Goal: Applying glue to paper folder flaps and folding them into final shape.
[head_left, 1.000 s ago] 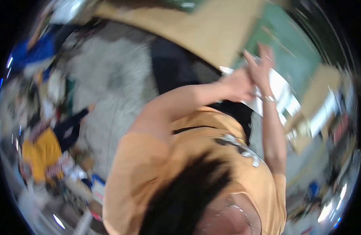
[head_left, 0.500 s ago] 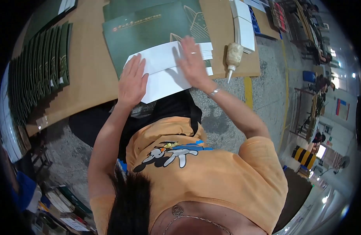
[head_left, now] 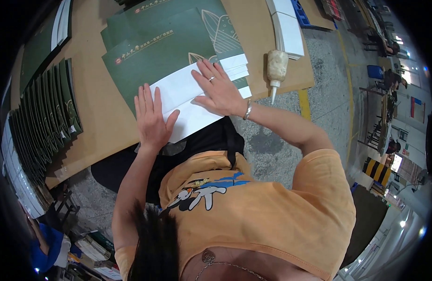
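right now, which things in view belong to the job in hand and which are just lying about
Job:
white paper, under left hand and right hand
green printed sheets beyond it
probably the nozzle bottle and white stack

Seemingly lying about:
blue barrel
black-and-yellow striped block

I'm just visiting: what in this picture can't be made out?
In the head view:
White folded paper: partly hidden by the left hand and right hand.
Rear dark-green printed sheet: far edge cut off by the picture's top.
Row of dark-green folded pieces: most faces hidden by neighbours.
Cream mottled squeeze bottle: its wall hides the fill level.
Distant people: too small for detail.
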Motion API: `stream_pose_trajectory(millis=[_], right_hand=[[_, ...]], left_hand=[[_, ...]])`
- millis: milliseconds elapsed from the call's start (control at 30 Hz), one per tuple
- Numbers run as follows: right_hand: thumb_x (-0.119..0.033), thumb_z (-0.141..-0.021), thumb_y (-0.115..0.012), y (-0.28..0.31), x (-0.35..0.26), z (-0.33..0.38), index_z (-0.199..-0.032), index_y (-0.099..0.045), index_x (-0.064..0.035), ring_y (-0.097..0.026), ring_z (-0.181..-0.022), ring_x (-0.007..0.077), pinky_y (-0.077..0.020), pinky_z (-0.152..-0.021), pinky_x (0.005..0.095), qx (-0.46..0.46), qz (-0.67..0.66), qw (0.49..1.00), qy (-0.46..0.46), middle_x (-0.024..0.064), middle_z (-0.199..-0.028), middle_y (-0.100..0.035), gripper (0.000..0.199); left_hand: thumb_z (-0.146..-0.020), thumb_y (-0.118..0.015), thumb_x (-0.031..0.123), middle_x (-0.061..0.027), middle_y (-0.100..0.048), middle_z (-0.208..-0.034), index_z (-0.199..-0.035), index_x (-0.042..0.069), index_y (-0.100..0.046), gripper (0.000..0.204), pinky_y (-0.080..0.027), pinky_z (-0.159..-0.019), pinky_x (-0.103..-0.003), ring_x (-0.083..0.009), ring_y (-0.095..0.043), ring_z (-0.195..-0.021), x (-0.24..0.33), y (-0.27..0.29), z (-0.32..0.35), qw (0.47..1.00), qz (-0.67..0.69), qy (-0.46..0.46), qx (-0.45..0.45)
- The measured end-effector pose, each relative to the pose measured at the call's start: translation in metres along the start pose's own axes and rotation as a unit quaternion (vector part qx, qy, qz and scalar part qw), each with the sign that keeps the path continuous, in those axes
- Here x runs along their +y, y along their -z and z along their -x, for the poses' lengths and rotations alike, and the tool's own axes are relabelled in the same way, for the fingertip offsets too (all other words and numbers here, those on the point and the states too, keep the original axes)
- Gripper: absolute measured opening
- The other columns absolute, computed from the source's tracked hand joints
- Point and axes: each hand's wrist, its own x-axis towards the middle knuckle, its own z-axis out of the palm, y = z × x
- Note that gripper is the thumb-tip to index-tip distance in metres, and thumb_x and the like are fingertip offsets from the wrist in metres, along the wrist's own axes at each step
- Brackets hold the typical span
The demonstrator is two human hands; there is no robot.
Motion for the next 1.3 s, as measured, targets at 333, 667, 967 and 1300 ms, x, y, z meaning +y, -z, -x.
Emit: stream_pose_trajectory(millis=[333, 667, 967, 1300], right_hand=[[-0.01, -0.09, -0.05, -0.01, 0.018, -0.002, -0.139, -0.044, -0.0049, -0.038, -0.136, 0.0369, -0.0299, -0.112, 0.0443, 0.106, -0.156, 0.982, -0.016, 0.0199, -0.15, -0.036, 0.049], [-0.006, -0.076, -0.064, 0.044, 0.032, -0.04, -0.112, -0.06, -0.0009, -0.06, -0.098, 0.0409, -0.0506, -0.086, 0.0446, -0.129, 0.029, 0.985, -0.109, 0.021, -0.102, -0.065, 0.037], [-0.002, -0.078, -0.056, 0.046, 0.039, -0.047, -0.098, -0.068, -0.0023, -0.063, -0.093, 0.0357, -0.0504, -0.084, 0.0423, -0.168, 0.098, 0.981, 0.022, 0.0182, -0.095, -0.066, 0.023], [-0.006, -0.084, -0.054, 0.014, -0.016, 0.04, -0.138, -0.046, -0.0173, -0.041, -0.128, 0.0342, -0.0311, -0.103, 0.0525, 0.022, 0.249, 0.968, -0.024, 0.0153, -0.129, -0.051, 0.056]], left_hand=[[-0.088, -0.058, 0.018, -0.0304, -0.035, -0.144, -0.137, -0.009, -0.039, 0.059, -0.022, -0.114, -0.054, -0.0438, -0.033, -0.136, -0.004, 0.002, -0.004, 0.992, 0.105, 0.025, 0.062], [-0.075, -0.052, 0.001, -0.0197, -0.063, -0.102, -0.098, 0.001, -0.06, 0.024, -0.046, -0.083, -0.045, -0.0404, -0.057, -0.099, -0.031, 0.047, -0.028, 0.952, 0.123, 0.253, -0.124], [-0.074, -0.051, 0.0, -0.0183, -0.063, -0.091, -0.084, 0.002, -0.056, 0.011, -0.047, -0.078, -0.047, -0.0384, -0.059, -0.093, -0.044, 0.045, -0.034, 0.974, 0.084, 0.114, -0.178], [-0.091, -0.057, 0.035, -0.0176, -0.04, -0.146, -0.142, 0.005, -0.041, 0.061, -0.021, -0.114, -0.054, -0.0358, -0.036, -0.136, 0.008, 0.024, 0.058, 0.992, -0.116, -0.033, -0.027]])
